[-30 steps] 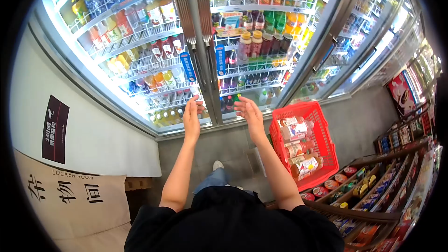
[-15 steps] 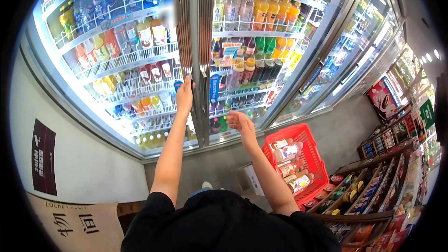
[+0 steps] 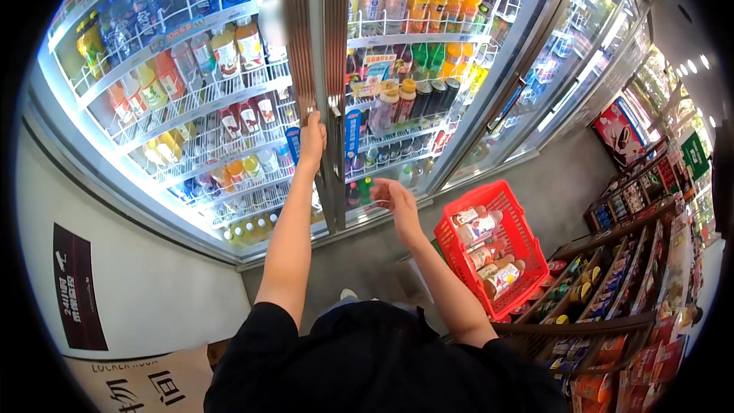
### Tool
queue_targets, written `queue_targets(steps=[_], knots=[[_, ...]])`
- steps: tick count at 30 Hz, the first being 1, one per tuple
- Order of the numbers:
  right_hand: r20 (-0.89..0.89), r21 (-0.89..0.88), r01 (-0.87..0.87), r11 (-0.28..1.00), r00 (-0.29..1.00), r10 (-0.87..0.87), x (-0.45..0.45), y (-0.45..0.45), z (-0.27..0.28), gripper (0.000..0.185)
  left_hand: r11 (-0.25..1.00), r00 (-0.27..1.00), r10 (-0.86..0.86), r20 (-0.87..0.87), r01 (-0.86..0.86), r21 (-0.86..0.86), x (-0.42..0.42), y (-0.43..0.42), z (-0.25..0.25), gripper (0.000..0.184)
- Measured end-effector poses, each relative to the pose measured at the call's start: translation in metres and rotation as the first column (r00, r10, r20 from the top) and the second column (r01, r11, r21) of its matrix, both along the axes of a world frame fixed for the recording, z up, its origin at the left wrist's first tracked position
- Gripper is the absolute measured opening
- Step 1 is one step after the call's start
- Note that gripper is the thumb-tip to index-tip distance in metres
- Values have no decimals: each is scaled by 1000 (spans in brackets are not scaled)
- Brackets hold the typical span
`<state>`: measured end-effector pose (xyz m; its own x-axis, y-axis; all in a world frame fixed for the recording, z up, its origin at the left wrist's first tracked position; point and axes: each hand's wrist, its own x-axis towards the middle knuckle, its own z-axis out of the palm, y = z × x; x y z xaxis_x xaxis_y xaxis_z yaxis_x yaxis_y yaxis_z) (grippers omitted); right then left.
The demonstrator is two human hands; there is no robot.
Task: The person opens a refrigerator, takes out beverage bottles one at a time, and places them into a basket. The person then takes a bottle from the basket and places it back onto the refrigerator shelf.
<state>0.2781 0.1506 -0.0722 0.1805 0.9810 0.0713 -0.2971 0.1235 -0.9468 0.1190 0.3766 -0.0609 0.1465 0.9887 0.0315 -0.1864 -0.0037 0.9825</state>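
My left hand (image 3: 312,142) is closed around the metal handle (image 3: 311,115) of the left glass door of a lit drinks fridge. To its right, my right hand (image 3: 395,200) is held in the air with its fingers apart and nothing in it, in front of the right door's lower part. Behind the glass, bottles stand on wire shelves, among them orange bottles (image 3: 420,1) and blue bottles (image 3: 145,6). A red basket (image 3: 527,231) sits to the right of my right forearm, with several bottles (image 3: 505,278) lying inside.
More fridge doors (image 3: 573,69) run off to the right. Snack shelves (image 3: 612,321) curve along the lower right. A white wall panel with a dark sign (image 3: 76,287) is at the left, above a beige cloth (image 3: 145,382) with lettering. Grey floor (image 3: 562,183) shows beyond the basket.
My left hand has moved up and forward from in front of the doors and has closed on the left handle. My right hand stays raised and open. The view has shifted.
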Motion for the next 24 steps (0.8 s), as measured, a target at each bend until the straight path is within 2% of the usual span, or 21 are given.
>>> queue_targets(steps=[6,8,13,18,22,24], knots=[[46,44,-46,998,998,44,-13,-34,15,40,998,998,64,3,-64,-6,3,-15,4,58],[28,67,-75,995,997,74,-5,-40,13,40,995,995,86,43,-84,-60,4,-15,9,57],[20,22,-14,1000,1000,14,16,-56,13,39,993,992,110,68,-106,-49,5,-53,0,58],[54,52,-120,991,992,118,25,-63,19,43,990,991,128,47,-125,-57,-2,-124,1,58],[52,76,-144,987,989,140,25,-76,23,43,955,953,297,62,-296,-27,-3,-187,5,55],[35,81,-149,985,989,147,23,-83,21,43,944,941,330,76,-329,-31,-10,-217,4,51]])
